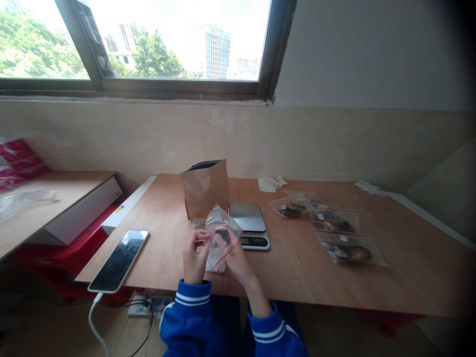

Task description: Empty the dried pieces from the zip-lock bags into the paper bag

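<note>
A clear zip bag [216,255] with a red seal line is between my hands, above the front middle of the table. My left hand [195,252] pinches the left edge of its plastic. My right hand [235,253] reaches behind the red line, apparently inside the bag, with its thumb showing through the film. Its fingers are closed on a small dark piece [222,233], whose kind I cannot make out. More clear plastic lies under the hands. Just behind stands an open brown paper pouch [207,188]. A kitchen scale [246,218] with a steel plate sits right beside the bag.
Several filled zip bags [349,252] with dark and brown contents lie on the right of the table [290,272]. A phone [119,262] with a white cable [92,317] lies at the left front edge. Crumpled white paper [272,184] is at the back. Red stools [67,263] stand left.
</note>
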A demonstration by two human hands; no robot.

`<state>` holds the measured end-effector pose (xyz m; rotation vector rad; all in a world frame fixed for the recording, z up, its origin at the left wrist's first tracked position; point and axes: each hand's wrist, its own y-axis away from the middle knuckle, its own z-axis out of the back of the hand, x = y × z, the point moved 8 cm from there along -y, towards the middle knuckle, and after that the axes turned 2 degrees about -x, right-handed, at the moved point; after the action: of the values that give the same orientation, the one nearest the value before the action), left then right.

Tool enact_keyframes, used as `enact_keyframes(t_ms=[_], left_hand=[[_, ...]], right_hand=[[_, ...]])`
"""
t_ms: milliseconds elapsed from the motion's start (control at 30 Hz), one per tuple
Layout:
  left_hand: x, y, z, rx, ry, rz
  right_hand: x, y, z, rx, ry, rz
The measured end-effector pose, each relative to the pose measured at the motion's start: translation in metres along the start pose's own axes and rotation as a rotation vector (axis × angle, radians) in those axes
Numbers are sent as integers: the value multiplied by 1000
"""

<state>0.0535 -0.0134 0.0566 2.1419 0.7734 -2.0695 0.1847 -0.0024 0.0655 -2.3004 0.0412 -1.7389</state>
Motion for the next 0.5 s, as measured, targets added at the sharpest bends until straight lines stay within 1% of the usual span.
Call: enact_keyframes(t_ms=[100, 233, 300, 400, 500], left_hand=[[-1, 1, -3, -24, 70, 52], [2, 2, -2, -113, 189, 144], [6, 3, -2, -131, 228, 176], [22, 5, 2, -160, 289, 250], [45, 6, 11, -231, 386, 365]], right_hand=[[-4, -1, 7, -68, -66, -12], [-16, -1, 13, -154, -237, -106], [-20, -2, 14, -185, -298, -121], [-24, -3, 20, -266, -385, -121], [-24, -5, 30, -315, -437, -108]])
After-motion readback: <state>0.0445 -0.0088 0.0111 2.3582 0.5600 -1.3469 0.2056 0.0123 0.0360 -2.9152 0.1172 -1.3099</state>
